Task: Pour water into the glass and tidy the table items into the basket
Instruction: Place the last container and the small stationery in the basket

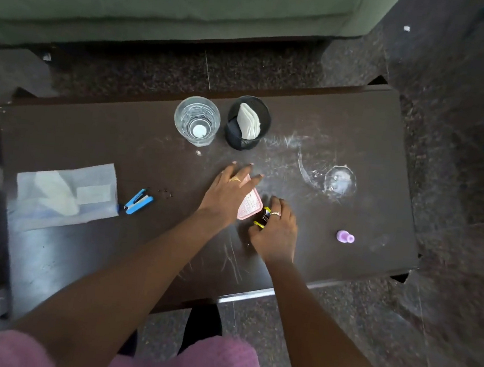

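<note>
A dark, scratched counter (91, 139) carries everything. A clear plastic bag (65, 196) lies far left of the left hand's fingers (237, 168). The left hand (228, 193) lies flat, fingers straight and spread, pressing on a pink case (252, 206). The right hand (277, 231) sits just beside it, its fingers (277, 204) curled around a small yellow-and-black thing (264, 216) that touches the case. Beyond the left fingertips stand the glass (197, 120), holding water, and the black mesh basket (236, 140) with white packets inside. A blue stapler (138, 201) lies left of the hands, and a purple bottle (345, 237) lies right of the right fingers.
</note>
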Action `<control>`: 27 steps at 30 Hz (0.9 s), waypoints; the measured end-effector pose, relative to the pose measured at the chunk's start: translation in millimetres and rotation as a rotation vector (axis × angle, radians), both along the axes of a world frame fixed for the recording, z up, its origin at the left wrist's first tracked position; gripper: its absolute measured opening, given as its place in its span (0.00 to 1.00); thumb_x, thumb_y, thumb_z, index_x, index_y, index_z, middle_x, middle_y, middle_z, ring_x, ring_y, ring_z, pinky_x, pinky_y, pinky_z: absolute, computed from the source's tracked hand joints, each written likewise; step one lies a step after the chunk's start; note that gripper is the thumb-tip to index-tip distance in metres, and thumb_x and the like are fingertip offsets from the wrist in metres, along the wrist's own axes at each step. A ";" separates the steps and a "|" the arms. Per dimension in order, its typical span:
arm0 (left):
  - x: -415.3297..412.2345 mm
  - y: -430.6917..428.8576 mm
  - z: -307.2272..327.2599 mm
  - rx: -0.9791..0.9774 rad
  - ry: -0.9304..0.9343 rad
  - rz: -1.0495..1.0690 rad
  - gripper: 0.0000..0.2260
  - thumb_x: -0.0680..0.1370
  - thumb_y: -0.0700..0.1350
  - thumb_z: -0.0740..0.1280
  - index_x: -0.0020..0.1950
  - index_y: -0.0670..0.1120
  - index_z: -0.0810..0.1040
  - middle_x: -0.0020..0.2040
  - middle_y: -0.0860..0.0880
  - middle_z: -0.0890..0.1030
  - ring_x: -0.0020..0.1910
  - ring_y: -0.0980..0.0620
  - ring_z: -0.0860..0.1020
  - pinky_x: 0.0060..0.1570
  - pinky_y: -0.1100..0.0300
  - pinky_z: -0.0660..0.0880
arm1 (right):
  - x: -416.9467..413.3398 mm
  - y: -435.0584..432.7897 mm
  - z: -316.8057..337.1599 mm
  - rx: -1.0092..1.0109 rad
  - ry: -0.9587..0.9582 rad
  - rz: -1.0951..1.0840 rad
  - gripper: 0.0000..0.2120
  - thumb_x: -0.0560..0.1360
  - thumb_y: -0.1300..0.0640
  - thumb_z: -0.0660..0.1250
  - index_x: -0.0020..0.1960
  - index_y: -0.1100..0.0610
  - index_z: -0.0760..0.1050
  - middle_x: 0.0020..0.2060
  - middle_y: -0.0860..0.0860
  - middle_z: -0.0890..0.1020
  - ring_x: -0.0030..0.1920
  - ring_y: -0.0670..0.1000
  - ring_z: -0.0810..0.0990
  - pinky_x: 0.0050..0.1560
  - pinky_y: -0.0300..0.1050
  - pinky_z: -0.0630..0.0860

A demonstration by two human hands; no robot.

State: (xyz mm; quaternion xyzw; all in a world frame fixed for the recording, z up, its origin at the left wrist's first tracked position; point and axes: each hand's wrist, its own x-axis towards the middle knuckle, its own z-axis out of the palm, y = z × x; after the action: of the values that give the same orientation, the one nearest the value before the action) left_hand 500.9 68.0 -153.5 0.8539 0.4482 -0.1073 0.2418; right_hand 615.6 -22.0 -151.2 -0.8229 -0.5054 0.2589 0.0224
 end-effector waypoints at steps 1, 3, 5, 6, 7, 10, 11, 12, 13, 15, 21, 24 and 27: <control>1.2 0.6 -1.5 0.009 0.016 -0.070 0.40 0.69 0.41 0.72 0.74 0.53 0.54 0.77 0.50 0.52 0.74 0.42 0.51 0.73 0.50 0.54 | 1.4 -2.7 -2.0 -0.027 -0.014 0.001 0.32 0.65 0.56 0.66 0.68 0.58 0.64 0.65 0.56 0.71 0.64 0.59 0.68 0.66 0.54 0.66; 1.9 2.2 -3.5 -0.001 0.015 -0.135 0.36 0.70 0.44 0.71 0.73 0.52 0.57 0.76 0.50 0.55 0.75 0.44 0.51 0.73 0.50 0.51 | 4.3 -10.2 -5.7 -0.069 -0.049 -0.010 0.29 0.67 0.59 0.64 0.67 0.58 0.64 0.63 0.56 0.71 0.62 0.59 0.69 0.63 0.52 0.66; -0.1 3.3 -5.0 -0.033 -0.005 -0.121 0.36 0.68 0.45 0.73 0.72 0.52 0.59 0.74 0.49 0.59 0.73 0.45 0.54 0.73 0.52 0.51 | 6.7 -16.2 -8.6 -0.096 -0.070 -0.025 0.24 0.70 0.63 0.61 0.66 0.59 0.66 0.61 0.57 0.72 0.59 0.60 0.70 0.60 0.51 0.66; -2.5 2.7 -5.5 -0.050 -0.018 -0.091 0.36 0.68 0.44 0.74 0.72 0.52 0.60 0.74 0.48 0.60 0.72 0.44 0.56 0.71 0.52 0.54 | 7.2 -17.8 -9.7 -0.108 -0.074 -0.021 0.21 0.72 0.65 0.59 0.65 0.60 0.67 0.60 0.58 0.73 0.58 0.60 0.70 0.59 0.51 0.66; -5.5 1.3 -6.3 -0.071 -0.036 -0.042 0.36 0.67 0.43 0.74 0.72 0.52 0.61 0.73 0.48 0.61 0.71 0.44 0.58 0.69 0.53 0.59 | 7.4 -18.6 -10.8 -0.119 -0.077 -0.010 0.20 0.73 0.66 0.57 0.64 0.61 0.68 0.60 0.59 0.72 0.57 0.61 0.70 0.58 0.52 0.67; -17.1 -4.1 -5.8 -0.133 -0.055 0.114 0.34 0.69 0.40 0.72 0.71 0.53 0.61 0.71 0.49 0.62 0.65 0.44 0.60 0.60 0.52 0.70 | 4.5 -18.4 -11.5 -0.152 -0.073 0.029 0.18 0.74 0.67 0.56 0.64 0.61 0.68 0.59 0.59 0.72 0.56 0.61 0.71 0.57 0.52 0.68; -23.7 -6.1 -5.7 -0.141 -0.052 0.150 0.33 0.70 0.40 0.72 0.71 0.53 0.61 0.70 0.49 0.62 0.64 0.44 0.61 0.60 0.52 0.71 | 0.6 -18.3 -10.7 -0.151 -0.068 0.045 0.18 0.74 0.67 0.57 0.63 0.62 0.68 0.58 0.60 0.72 0.56 0.61 0.71 0.56 0.53 0.68; -30.5 -8.3 -5.4 -0.149 -0.052 0.185 0.33 0.70 0.41 0.71 0.71 0.53 0.61 0.70 0.48 0.62 0.64 0.44 0.61 0.60 0.52 0.71 | -4.4 -18.6 -9.5 -0.144 -0.061 0.057 0.18 0.74 0.67 0.57 0.63 0.62 0.68 0.58 0.60 0.73 0.55 0.61 0.71 0.56 0.53 0.68; -40.5 -10.6 -4.3 -0.154 -0.063 0.233 0.33 0.70 0.41 0.71 0.71 0.52 0.61 0.70 0.48 0.62 0.64 0.43 0.61 0.61 0.52 0.71 | -12.6 -17.9 -7.7 -0.136 -0.052 0.070 0.18 0.74 0.67 0.57 0.64 0.62 0.68 0.57 0.61 0.73 0.55 0.62 0.71 0.55 0.54 0.69; -59.2 -13.8 -0.3 -0.152 -0.098 0.317 0.33 0.69 0.41 0.70 0.71 0.52 0.61 0.69 0.48 0.63 0.64 0.43 0.62 0.62 0.52 0.68 | -28.6 -16.2 -4.6 -0.111 -0.026 0.083 0.18 0.75 0.66 0.58 0.65 0.63 0.68 0.57 0.61 0.74 0.55 0.62 0.72 0.55 0.54 0.69; -151.2 -22.2 20.1 0.038 -0.150 0.599 0.32 0.67 0.43 0.69 0.69 0.49 0.64 0.65 0.44 0.68 0.64 0.45 0.65 0.65 0.57 0.58 | -115.3 7.4 6.8 0.024 0.077 0.233 0.18 0.73 0.65 0.63 0.63 0.64 0.71 0.56 0.61 0.75 0.54 0.62 0.73 0.57 0.53 0.70; -211.1 -25.6 37.8 0.088 -0.199 0.820 0.33 0.66 0.44 0.71 0.70 0.49 0.65 0.64 0.45 0.69 0.63 0.44 0.66 0.64 0.57 0.60 | -173.7 26.2 14.4 0.087 0.133 0.335 0.17 0.74 0.66 0.64 0.62 0.66 0.71 0.56 0.63 0.76 0.55 0.63 0.73 0.58 0.54 0.69; -267.7 -21.4 62.2 0.195 -0.189 0.950 0.35 0.64 0.42 0.73 0.69 0.45 0.66 0.63 0.41 0.72 0.64 0.43 0.68 0.61 0.53 0.59 | -223.0 44.9 20.4 0.147 0.177 0.434 0.16 0.74 0.66 0.64 0.61 0.66 0.72 0.55 0.63 0.76 0.55 0.63 0.73 0.58 0.54 0.69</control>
State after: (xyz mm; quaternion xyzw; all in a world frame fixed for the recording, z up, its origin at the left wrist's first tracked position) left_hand 233.2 46.6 -91.3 0.5799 0.7720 0.1349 0.2226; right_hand 392.6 22.8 -130.8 -0.6653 -0.6839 0.2911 0.0704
